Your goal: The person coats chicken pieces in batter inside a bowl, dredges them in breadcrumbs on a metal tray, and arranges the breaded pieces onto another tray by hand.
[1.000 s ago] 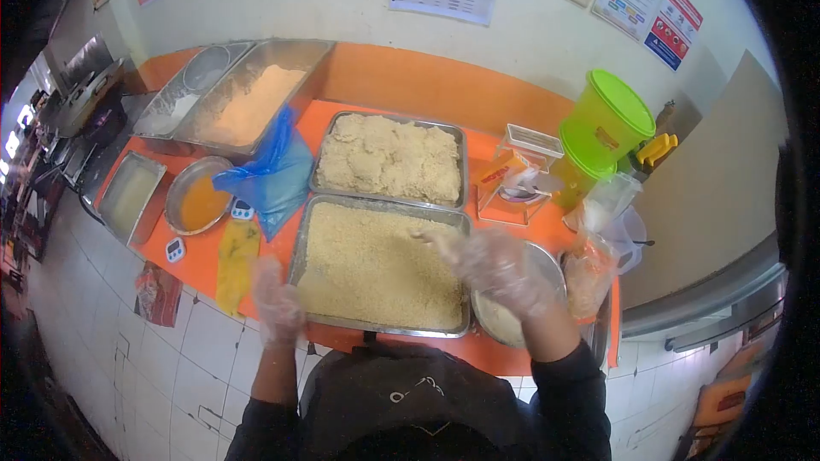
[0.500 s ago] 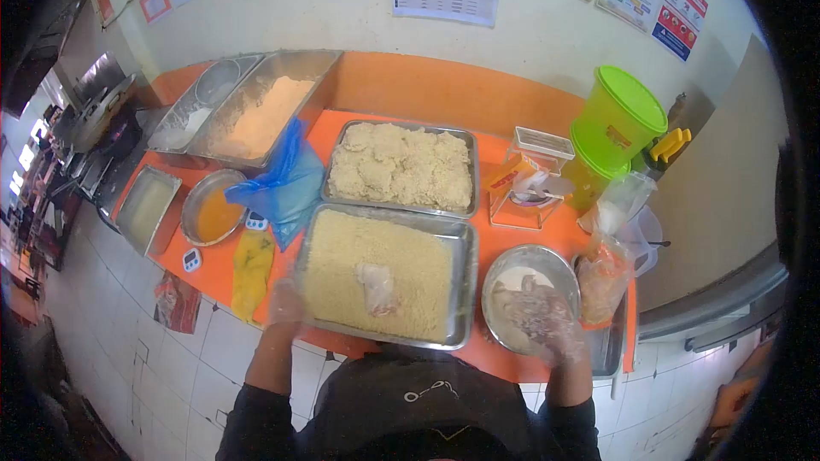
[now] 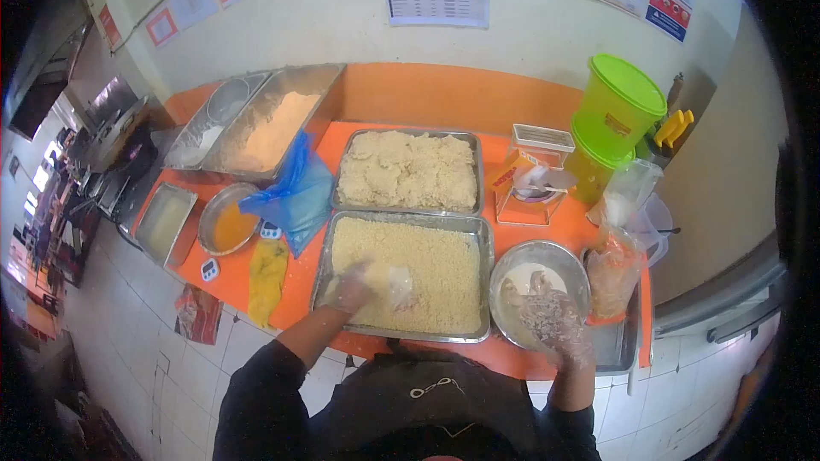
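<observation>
My left hand (image 3: pixel 352 287), smeared by motion, is over the left part of a metal tray (image 3: pixel 488 290) of pale breadcrumbs (image 3: pixel 427 247). Just right of its fingers lies a pale, wet-coated piece of what looks like raw meat (image 3: pixel 400 287) on the crumbs. My right hand (image 3: pixel 551 316) reaches into a round metal bowl (image 3: pixel 583 277) of white batter (image 3: pixel 559 280). Batter clings to it in clumps, and its fingers look spread. Whatever lies under that palm is hidden.
Behind the crumbs stands a tray of crumb-coated pieces (image 3: pixel 406 170). A blue plastic bag (image 3: pixel 303 192), a bowl of orange liquid (image 3: pixel 232 226) and a yellow cloth (image 3: pixel 267 277) are to the left. Green tubs (image 3: pixel 619 106), a wire rack (image 3: pixel 542 149) and plastic bags (image 3: pixel 613 277) stand right.
My left hand has moved from the tray's left edge in over the crumbs, beside the pale piece. My right hand has stayed in the bowl. The whole view has shifted slightly.
</observation>
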A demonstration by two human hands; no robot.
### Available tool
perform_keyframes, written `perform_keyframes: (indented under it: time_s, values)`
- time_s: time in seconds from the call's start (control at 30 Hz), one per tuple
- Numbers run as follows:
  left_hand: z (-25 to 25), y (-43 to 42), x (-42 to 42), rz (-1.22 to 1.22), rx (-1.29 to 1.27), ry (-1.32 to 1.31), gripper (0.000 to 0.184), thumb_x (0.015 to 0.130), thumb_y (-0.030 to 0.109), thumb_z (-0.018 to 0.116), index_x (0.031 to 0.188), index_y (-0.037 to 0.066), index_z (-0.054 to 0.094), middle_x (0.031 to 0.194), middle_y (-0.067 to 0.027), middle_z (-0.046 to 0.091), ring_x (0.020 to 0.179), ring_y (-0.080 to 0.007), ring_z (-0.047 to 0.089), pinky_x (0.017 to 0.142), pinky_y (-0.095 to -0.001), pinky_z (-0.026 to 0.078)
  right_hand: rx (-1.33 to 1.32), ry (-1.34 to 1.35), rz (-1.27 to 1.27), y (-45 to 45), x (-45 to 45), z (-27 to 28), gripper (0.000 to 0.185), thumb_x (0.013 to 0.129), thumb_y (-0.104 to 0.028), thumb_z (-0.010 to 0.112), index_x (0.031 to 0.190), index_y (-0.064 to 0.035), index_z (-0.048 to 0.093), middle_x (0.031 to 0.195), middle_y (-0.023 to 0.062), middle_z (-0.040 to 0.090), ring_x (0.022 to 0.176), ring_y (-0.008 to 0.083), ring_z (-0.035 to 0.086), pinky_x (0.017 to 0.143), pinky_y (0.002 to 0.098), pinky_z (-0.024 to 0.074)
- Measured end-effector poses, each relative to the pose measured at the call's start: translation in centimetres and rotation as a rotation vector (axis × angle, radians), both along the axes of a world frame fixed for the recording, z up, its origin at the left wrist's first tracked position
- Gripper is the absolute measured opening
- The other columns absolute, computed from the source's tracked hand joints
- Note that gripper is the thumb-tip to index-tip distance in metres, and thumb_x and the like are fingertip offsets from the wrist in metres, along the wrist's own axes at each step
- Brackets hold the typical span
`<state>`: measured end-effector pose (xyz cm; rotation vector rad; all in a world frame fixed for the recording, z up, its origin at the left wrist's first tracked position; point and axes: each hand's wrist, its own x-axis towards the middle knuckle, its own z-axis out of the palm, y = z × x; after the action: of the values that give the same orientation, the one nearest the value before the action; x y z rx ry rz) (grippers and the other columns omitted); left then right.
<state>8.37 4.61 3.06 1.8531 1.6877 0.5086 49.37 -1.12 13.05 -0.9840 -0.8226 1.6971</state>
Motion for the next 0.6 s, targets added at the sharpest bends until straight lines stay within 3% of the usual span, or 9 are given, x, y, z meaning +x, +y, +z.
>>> perform_keyframes:
  time_s: [0.03, 0.1, 0.17, 0.2, 0.27, 0.33, 0.43, 0.53, 0.6]
  values:
    - [-0.3, 0.7, 0.6, -0.056, 0.128, -0.001, 0.067, 0.071, 0.025, 0.062, 0.127, -0.003, 0.04, 0.126, -0.0236, 0.045, 0.119, -0.0346, 0.042, 0.1, -0.0381, 0.034, 0.048, -0.049, -0.01, -0.3, 0.7, -0.9, 0.051, 0.089, -0.025, 0.056, 0.131, -0.0022, 0.037, 0.131, 0.0089, 0.044, 0.109, 0.022, 0.052, 0.089, 0.0335, 0.046]
    - [-0.7, 1.6, 1.8, -0.17, 0.377, -0.01, 0.057, 0.075, 0.027, 0.062, 0.121, -0.003, 0.047, 0.121, -0.0253, 0.048, 0.115, -0.0342, 0.047, 0.097, -0.04, 0.037, 0.333, -0.711, 0.121, 0.0, 2.7, -2.3, 0.048, 0.085, -0.019, 0.06, 0.126, -0.0025, 0.042, 0.125, 0.0089, 0.05, 0.103, 0.0206, 0.054, 0.085, 0.0326, 0.0472]
    - [-0.3, 2.5, 1.1, -0.113, 0.566, 0.309, 0.062, 0.075, 0.032, 0.061, 0.123, -0.005, 0.045, 0.121, -0.0275, 0.048, 0.116, -0.0345, 0.046, 0.098, -0.04, 0.035, 0.429, -1.061, 0.13, -0.5, 4.0, -3.0, 0.044, 0.081, -0.013, 0.063, 0.121, -0.0027, 0.046, 0.117, 0.0088, 0.055, 0.097, 0.019, 0.056, 0.081, 0.0318, 0.0481]
    - [0.1, 3.2, 0.7, -0.082, 0.659, 0.469, 0.065, 0.075, 0.035, 0.06, 0.123, -0.006, 0.044, 0.121, -0.0287, 0.048, 0.116, -0.0346, 0.045, 0.099, -0.04, 0.034, 0.39, -1.076, 0.07, -1.2, 4.3, -2.2, 0.042, 0.079, -0.009, 0.065, 0.117, -0.0028, 0.048, 0.112, 0.0086, 0.058, 0.094, 0.0181, 0.057, 0.079, 0.0315, 0.0485]
    - [6.9, 2.6, 1.7, 0.047, 0.015, 0.237, 0.071, 0.074, 0.038, 0.059, 0.126, -0.007, 0.039, 0.122, -0.0297, 0.046, 0.116, -0.0351, 0.045, 0.1, -0.0404, 0.033, 0.347, -1.035, -0.027, -1.9, 4.7, -2.4, 0.037, 0.076, -0.006, 0.066, 0.11, -0.0024, 0.053, 0.103, 0.0082, 0.061, 0.088, 0.0167, 0.058, 0.075, 0.0311, 0.0491]
    - [6.5, 1.8, 1.2, -0.012, -0.045, 0.193, 0.071, 0.074, 0.036, 0.058, 0.126, -0.008, 0.038, 0.12, -0.0297, 0.047, 0.113, -0.0355, 0.047, 0.098, -0.0411, 0.035, 0.347, -0.925, -0.109, -1.9, 5.4, -3.5, 0.029, 0.075, -0.005, 0.067, 0.102, -0.0013, 0.058, 0.094, 0.0077, 0.063, 0.084, 0.0157, 0.059, 0.073, 0.0309, 0.0498]
    - [-0.4, -1.0, -1.1, -0.304, 0.384, 0.343, 0.059, 0.075, 0.028, 0.056, 0.12, -0.008, 0.043, 0.112, -0.0279, 0.051, 0.106, -0.0362, 0.051, 0.092, -0.0425, 0.039, 0.262, -0.814, -0.091, -2.0, 4.2, -1.0, 0.029, 0.075, -0.004, 0.066, 0.103, -0.0009, 0.058, 0.093, 0.0091, 0.064, 0.083, 0.0174, 0.061, 0.072, 0.031, 0.0499]
    - [0.7, -2.6, -1.4, -0.402, 0.139, 0.278, 0.05, 0.077, 0.022, 0.054, 0.116, -0.008, 0.047, 0.108, -0.0266, 0.052, 0.101, -0.0376, 0.052, 0.09, -0.0431, 0.04, 0.218, -0.668, -0.103, -1.7, 4.4, -2.3, 0.031, 0.075, -0.004, 0.065, 0.105, -0.0019, 0.058, 0.094, 0.0096, 0.064, 0.085, 0.0197, 0.061, 0.074, 0.0318, 0.0493]
    - [2.6, -2.3, -0.9, -0.425, -0.009, 0.102, 0.047, 0.078, 0.02, 0.054, 0.115, -0.008, 0.048, 0.109, -0.0261, 0.052, 0.1, -0.0391, 0.052, 0.091, -0.0431, 0.04, 0.572, -1.145, -0.027, -1.0, 5.3, -3.8, 0.031, 0.074, -0.003, 0.065, 0.104, -0.0028, 0.059, 0.094, 0.0099, 0.064, 0.087, 0.0211, 0.06, 0.075, 0.0326, 0.0489]
